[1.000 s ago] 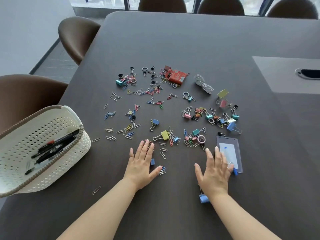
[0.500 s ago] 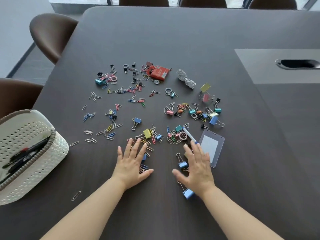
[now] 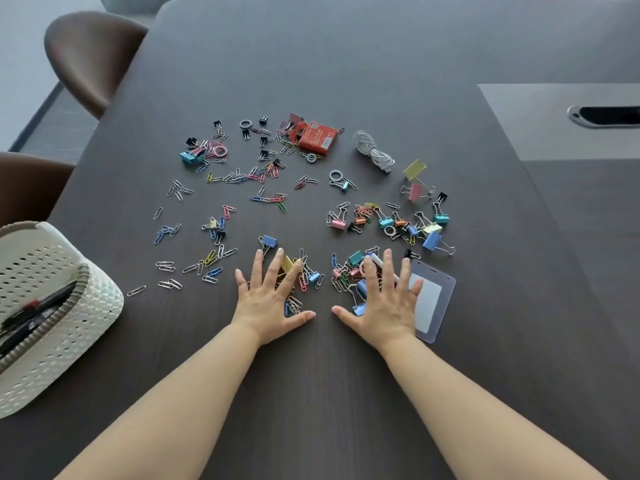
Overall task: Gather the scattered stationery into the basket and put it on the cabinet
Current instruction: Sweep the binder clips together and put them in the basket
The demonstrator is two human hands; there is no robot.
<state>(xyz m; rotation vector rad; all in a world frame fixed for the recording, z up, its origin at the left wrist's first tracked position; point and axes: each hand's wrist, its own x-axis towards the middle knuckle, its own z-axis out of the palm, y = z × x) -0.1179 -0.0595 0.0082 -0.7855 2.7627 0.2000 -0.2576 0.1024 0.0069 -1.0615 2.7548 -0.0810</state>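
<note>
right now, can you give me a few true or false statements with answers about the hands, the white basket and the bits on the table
1. The left hand and the right hand lie flat with spread fingers on the dark wood-grain table. True.
2. The white perforated plastic basket stands to the right of both hands. False: it stands at the table's left edge.
3. The red cardboard box lies inside the basket. False: it lies on the table, far from the basket.
4. Dark pens lie in the basket. True.
5. The clear plastic badge holder is pinched up in the left hand. False: it lies flat on the table by the right hand.
</note>
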